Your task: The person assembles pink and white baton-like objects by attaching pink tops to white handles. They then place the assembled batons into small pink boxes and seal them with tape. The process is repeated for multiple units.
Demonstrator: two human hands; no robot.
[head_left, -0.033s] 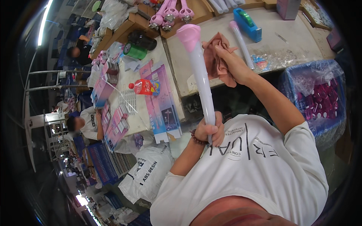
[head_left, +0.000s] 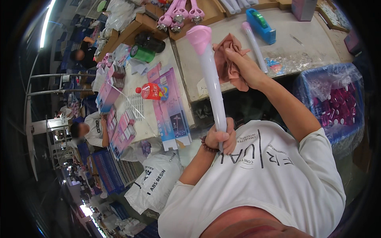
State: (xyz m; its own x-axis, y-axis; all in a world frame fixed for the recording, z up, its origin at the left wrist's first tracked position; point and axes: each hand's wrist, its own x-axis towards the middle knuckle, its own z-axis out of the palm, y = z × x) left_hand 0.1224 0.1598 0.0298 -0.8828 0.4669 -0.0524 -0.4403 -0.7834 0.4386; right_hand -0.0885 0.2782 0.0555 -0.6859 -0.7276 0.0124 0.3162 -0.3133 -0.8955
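My left hand (head_left: 220,139), with a beaded bracelet at its wrist, is closed round the lower end of a long white wand (head_left: 214,87) with a pink flared head. The wand stands nearly upright in front of my chest, tilted slightly left at the top. My right hand (head_left: 247,69) grips a crumpled salmon-pink cloth (head_left: 226,59) just right of the wand's upper part; whether cloth and wand touch I cannot tell. On the table behind lies another white wand with a pink tip (head_left: 254,47), beside a blue tape dispenser (head_left: 260,26).
A plastic-lined blue crate (head_left: 303,85) of magenta pieces stands at the right. Several pink wand parts (head_left: 179,15) lie at the back in cardboard boxes. Left are a red-labelled bottle (head_left: 150,91), flat printed cartons (head_left: 174,107) and a white sack (head_left: 154,180). Another person (head_left: 93,129) sits farther left.
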